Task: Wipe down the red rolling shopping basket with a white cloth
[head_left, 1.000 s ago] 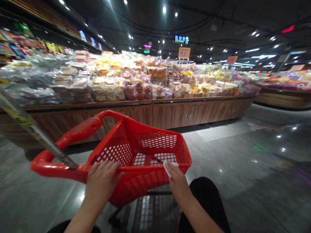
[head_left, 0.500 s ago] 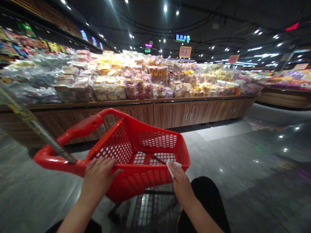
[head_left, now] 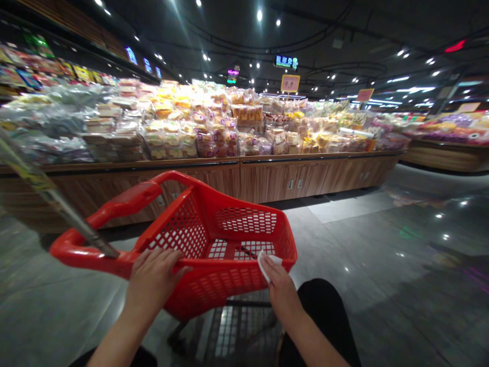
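A red plastic shopping cart (head_left: 229,278) stands in front of me, its handle to the left and its basket walls full of small holes. My left hand (head_left: 155,275) is wrapped over the near rim, close to the handle end. Farther right on the same rim, my right hand (head_left: 280,283) presses a white cloth or tissue (head_left: 263,262) against the edge, fingers over it. Inside the basket lies a thin dark object (head_left: 248,252) whose kind I cannot make out. A metal pole (head_left: 72,214) with a yellow label meets the cart by its handle.
Beyond the cart runs a wooden display counter (head_left: 282,178) piled with bagged baked goods (head_left: 214,135). Another rounded display (head_left: 451,153) stands at the right. Grey tiled floor (head_left: 382,265) stretches to the right of my black-clad knee (head_left: 324,306).
My right hand and the white cloth have slid slightly left along the rim. The left hand keeps its place on the cart.
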A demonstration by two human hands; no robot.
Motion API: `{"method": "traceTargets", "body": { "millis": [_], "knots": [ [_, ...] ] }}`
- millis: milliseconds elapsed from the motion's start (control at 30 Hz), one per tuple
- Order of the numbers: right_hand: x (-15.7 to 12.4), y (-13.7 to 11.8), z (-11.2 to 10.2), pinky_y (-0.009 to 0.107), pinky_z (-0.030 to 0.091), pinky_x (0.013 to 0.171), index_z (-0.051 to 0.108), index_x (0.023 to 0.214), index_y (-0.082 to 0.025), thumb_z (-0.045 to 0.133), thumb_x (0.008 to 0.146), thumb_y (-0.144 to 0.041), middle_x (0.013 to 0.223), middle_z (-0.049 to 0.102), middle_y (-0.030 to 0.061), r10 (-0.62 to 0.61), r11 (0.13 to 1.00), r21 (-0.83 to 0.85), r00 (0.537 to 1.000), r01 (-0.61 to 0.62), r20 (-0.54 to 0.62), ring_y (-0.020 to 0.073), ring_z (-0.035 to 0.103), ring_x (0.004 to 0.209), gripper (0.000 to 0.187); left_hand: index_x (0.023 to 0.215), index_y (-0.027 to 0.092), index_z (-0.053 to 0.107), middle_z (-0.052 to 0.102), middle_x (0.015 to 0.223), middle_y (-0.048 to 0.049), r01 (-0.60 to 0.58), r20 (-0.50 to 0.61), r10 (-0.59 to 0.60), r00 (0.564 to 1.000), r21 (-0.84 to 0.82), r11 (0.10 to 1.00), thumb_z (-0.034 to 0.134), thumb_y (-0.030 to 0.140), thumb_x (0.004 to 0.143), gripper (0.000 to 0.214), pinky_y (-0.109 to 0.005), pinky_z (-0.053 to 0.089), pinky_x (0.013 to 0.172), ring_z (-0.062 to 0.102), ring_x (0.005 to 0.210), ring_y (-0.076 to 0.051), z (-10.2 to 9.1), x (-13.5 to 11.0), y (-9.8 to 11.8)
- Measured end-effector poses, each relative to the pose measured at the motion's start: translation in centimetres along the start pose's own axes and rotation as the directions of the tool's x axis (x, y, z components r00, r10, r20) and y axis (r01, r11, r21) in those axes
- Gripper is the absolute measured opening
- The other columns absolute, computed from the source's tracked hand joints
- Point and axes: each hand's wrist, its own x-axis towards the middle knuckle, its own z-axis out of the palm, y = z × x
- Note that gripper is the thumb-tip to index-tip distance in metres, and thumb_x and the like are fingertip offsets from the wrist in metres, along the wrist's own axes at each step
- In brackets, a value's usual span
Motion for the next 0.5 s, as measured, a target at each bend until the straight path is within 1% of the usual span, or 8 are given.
{"method": "traceTargets", "body": {
  "millis": [67, 167, 233, 267, 333, 400, 467, 500],
  "knots": [
    [-0.5, 1.2, -0.9, 0.041, 0.04, 0.104, 0.048, 0.132, -0.024, 0.033, 0.065, 0.009, 0.131, 0.054, 0.0039, 0.039, 0.999, -0.024, 0.999, -0.04, -0.033, 0.0181, 0.049, 0.121, 0.076, 0.088, 0.02, 0.063, 0.069, 0.087, -0.004, -0.005, 0.005, 0.005, 1.0, -0.011, 1.0, 0.06, 0.038, 0.075, 0.022, -0.043, 0.034, 0.091, 0.06, 0.089, -0.026, 0.1, 0.0, -0.3],
    [-1.7, 3.8, -2.7, 0.043, 0.044, 0.1, 0.055, 0.126, -0.022, 0.034, 0.065, 0.007, 0.122, 0.061, 0.0063, 0.108, 0.99, -0.079, 0.988, -0.117, -0.112, 0.0203, 0.055, 0.115, 0.071, 0.088, 0.02, 0.063, 0.069, 0.086, -0.0039, -0.008, 0.004, 0.008, 1.0, -0.015, 1.0, 0.06, 0.038, 0.075, 0.022, -0.043, 0.034, 0.091, 0.059, 0.089, -0.026, 0.2, 0.0, -0.5],
    [-2.5, 5.1, -3.6, 0.044, 0.046, 0.098, 0.057, 0.124, -0.02, 0.034, 0.065, 0.006, 0.12, 0.062, 0.0069, 0.128, 0.986, -0.09, 0.983, -0.141, -0.133, 0.0212, 0.056, 0.114, 0.069, 0.089, 0.021, 0.063, 0.069, 0.087, -0.004, -0.014, 0.008, 0.014, 1.0, -0.01, 1.0, 0.059, 0.038, 0.075, 0.022, -0.043, 0.035, 0.091, 0.059, 0.089, -0.026, 0.2, 0.0, -0.7],
    [-2.7, 5.3, -3.8, 0.044, 0.046, 0.098, 0.057, 0.124, -0.02, 0.034, 0.064, 0.006, 0.121, 0.062, 0.0065, 0.134, 0.986, -0.084, 0.982, -0.146, -0.133, 0.021, 0.056, 0.115, 0.069, 0.089, 0.021, 0.063, 0.069, 0.088, -0.0041, -0.014, 0.014, 0.014, 1.0, -0.005, 1.0, 0.059, 0.037, 0.075, 0.022, -0.043, 0.035, 0.091, 0.059, 0.089, -0.026, 0.1, 0.0, -0.8],
    [-2.7, 4.8, -3.7, 0.043, 0.045, 0.099, 0.056, 0.125, -0.022, 0.033, 0.063, 0.007, 0.124, 0.06, 0.0049, 0.131, 0.989, -0.051, 0.984, -0.138, -0.119, 0.0196, 0.054, 0.117, 0.071, 0.088, 0.02, 0.064, 0.069, 0.087, -0.0042, -0.011, 0.039, 0.011, 0.999, 0.006, 1.0, 0.059, 0.036, 0.075, 0.021, -0.043, 0.035, 0.091, 0.059, 0.089, -0.026, -0.2, 0.1, -1.0],
    [-2.3, 3.3, -3.3, 0.042, 0.042, 0.101, 0.053, 0.127, -0.024, 0.034, 0.063, 0.007, 0.127, 0.058, 0.0034, 0.102, 0.995, 0.009, 0.993, -0.101, -0.066, 0.0181, 0.053, 0.118, 0.073, 0.087, 0.02, 0.064, 0.069, 0.087, -0.0055, 0.006, 0.059, -0.008, 0.998, 0.029, 1.0, 0.06, 0.034, 0.074, 0.02, -0.046, 0.033, 0.095, 0.059, 0.089, -0.027, -0.4, 0.3, -0.7],
    [-1.5, 1.4, -2.7, 0.041, 0.04, 0.103, 0.05, 0.129, -0.026, 0.035, 0.065, 0.007, 0.13, 0.054, 0.0027, 0.05, 0.995, 0.086, 0.999, -0.051, 0.011, 0.0169, 0.05, 0.121, 0.074, 0.091, 0.019, 0.064, 0.069, 0.095, -0.0083, 0.028, 0.062, -0.03, 0.998, 0.031, 0.999, 0.061, 0.034, 0.072, 0.024, -0.053, 0.026, 0.1, 0.06, 0.093, -0.029, -0.4, 0.4, 0.3],
    [-1.1, 0.6, -2.5, 0.04, 0.039, 0.104, 0.048, 0.131, -0.026, 0.035, 0.066, 0.008, 0.132, 0.052, 0.0023, 0.029, 0.992, 0.123, 0.999, -0.035, 0.044, 0.0164, 0.049, 0.122, 0.074, 0.095, 0.019, 0.064, 0.067, 0.102, -0.0098, 0.032, 0.063, -0.032, 0.997, 0.012, 0.999, 0.061, 0.035, 0.072, 0.028, -0.057, 0.022, 0.101, 0.059, 0.096, -0.03, -0.3, 0.5, 1.3]
  ]
}}
